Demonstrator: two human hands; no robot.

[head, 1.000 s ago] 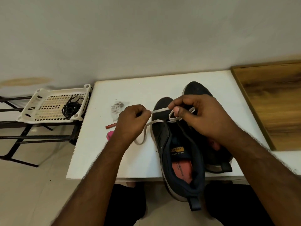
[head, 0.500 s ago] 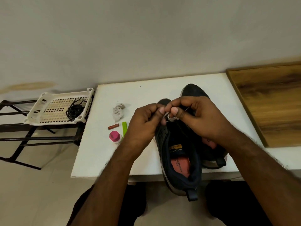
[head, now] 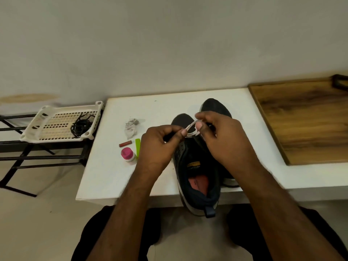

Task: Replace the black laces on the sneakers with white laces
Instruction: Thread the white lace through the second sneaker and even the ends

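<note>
Right, the white table [head: 105, 172] is the stage, and everything gets placed from the near sneaker [head: 197, 176], which lies along the table with its heel hanging over the front edge. Just beyond and to its right sits the second sneaker [head: 216, 108], only its toe clear of the hands. Well off to the left, past the table's edge, a white basket [head: 47, 125] on a black rack holds the black laces [head: 82, 125], so those look done with.

Over the near sneaker's front eyelets both hands are at work. The right hand [head: 222, 138] pinches a small loop of white lace [head: 192, 129] between thumb and forefinger; the left hand [head: 158, 146] has its fingers curled and nips the same lace at its near end, fingertips almost touching the right's.

My read: an end is being fed through an eyelet, though the eyelet itself is hidden. To do it well, keep the flat lace untwisted, grip close to the tip so it doesn't buckle, and pull slack through evenly.

Left of the sneaker lie the small bits: a crumpled cloth [head: 131, 127], a pink-capped bottle [head: 127, 154], a green strip [head: 137, 147], a little red-brown stick [head: 125, 143].
</note>
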